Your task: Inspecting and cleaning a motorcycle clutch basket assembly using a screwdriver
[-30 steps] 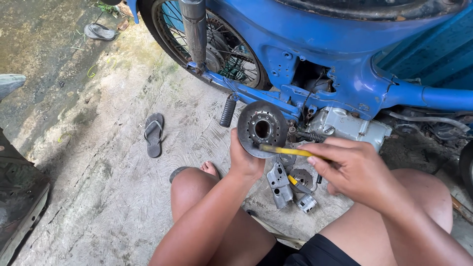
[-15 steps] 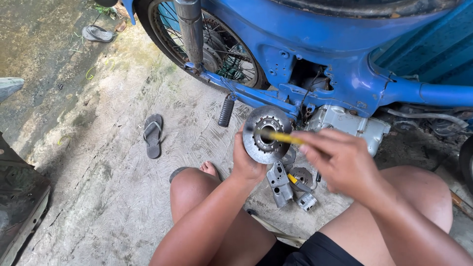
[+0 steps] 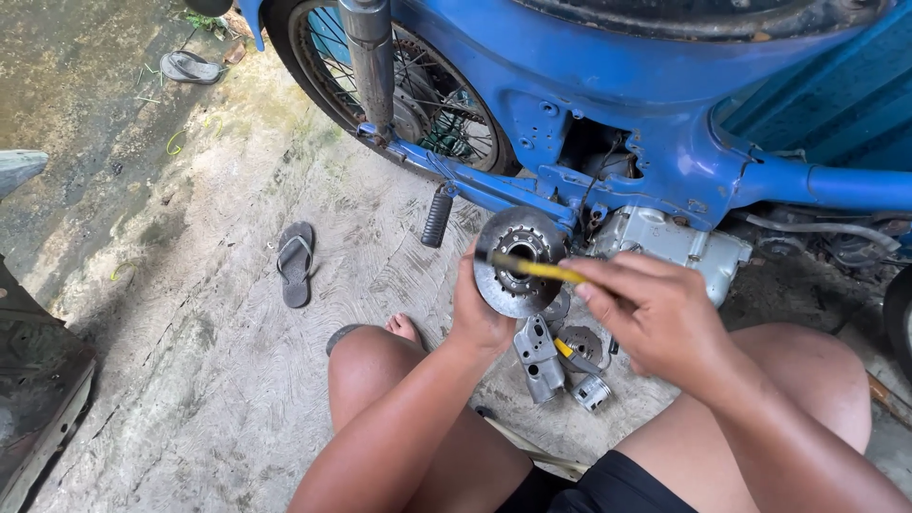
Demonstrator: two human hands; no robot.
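Observation:
My left hand [image 3: 478, 318] holds a round grey metal engine part [image 3: 518, 261] with a toothed hub, tilted up in front of me. My right hand [image 3: 655, 318] grips a thin yellow-handled tool [image 3: 541, 270] whose tip lies across the face of that round part. Both hands hover over my bare knees, right beside the blue motorcycle [image 3: 617, 104] and its grey engine case [image 3: 670, 242].
Loose metal parts [image 3: 556, 356] lie on the concrete between my knees. A black footpeg [image 3: 437, 217] sticks out from the frame, near the spoked wheel [image 3: 418, 95]. A grey sandal [image 3: 296, 261] lies to the left, another sandal [image 3: 190, 66] farther off.
The round part has turned and risen slightly in my left hand. My right hand has shifted the yellow tool leftward across its face.

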